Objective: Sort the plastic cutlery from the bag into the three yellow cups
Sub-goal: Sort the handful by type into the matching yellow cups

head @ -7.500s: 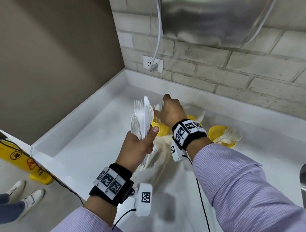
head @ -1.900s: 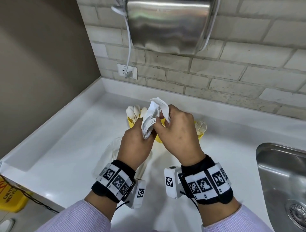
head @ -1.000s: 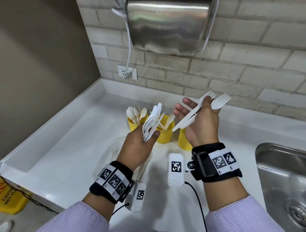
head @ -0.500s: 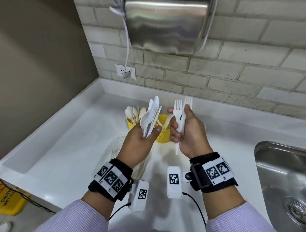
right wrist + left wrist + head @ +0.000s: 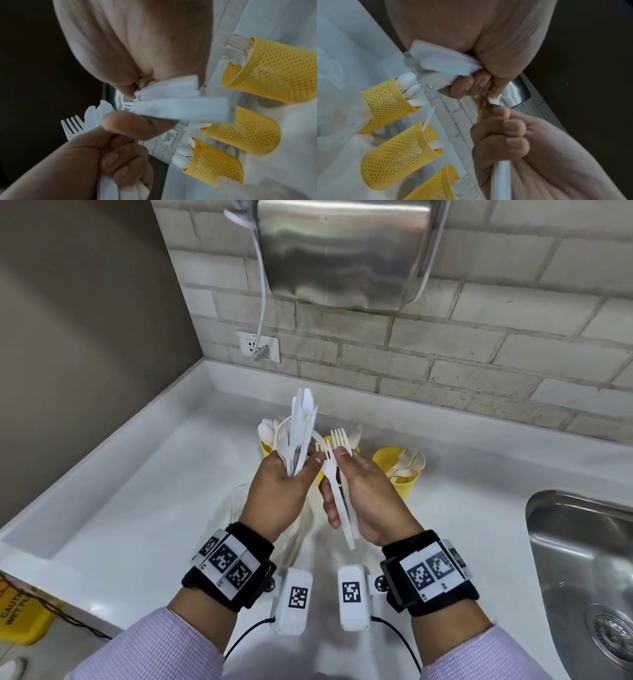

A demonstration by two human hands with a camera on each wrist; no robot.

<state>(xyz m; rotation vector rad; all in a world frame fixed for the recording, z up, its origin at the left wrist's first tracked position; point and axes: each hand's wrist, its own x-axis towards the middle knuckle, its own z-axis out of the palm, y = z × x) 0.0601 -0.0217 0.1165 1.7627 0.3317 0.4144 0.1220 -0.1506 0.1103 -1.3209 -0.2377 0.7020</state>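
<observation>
My left hand [image 5: 294, 465] grips a bundle of white plastic cutlery [image 5: 300, 429] upright above the counter; knives and a fork [image 5: 73, 127] stick out of it. My right hand [image 5: 342, 474] holds two white forks [image 5: 337, 470] by their handles, tines up, right beside the bundle, and the thumbs nearly touch. Behind the hands stand three yellow mesh cups: the left cup [image 5: 266, 447] holds spoons, the middle cup [image 5: 397, 155] holds knives and is mostly hidden in the head view, and the right cup [image 5: 400, 474] holds forks. The clear bag [image 5: 233, 508] lies on the counter under my left hand.
A white counter [image 5: 137, 508] with a raised rim runs into the wall corner. A steel sink [image 5: 582, 559] lies to the right. On the brick wall a steel dryer [image 5: 342, 251] hangs above a socket [image 5: 258, 347]. A yellow wet-floor sign [image 5: 20, 618] stands below left.
My right hand has drawn the two forks in from the right and down, close beside the bundle. The left hand has kept its bundle and lifted slightly.
</observation>
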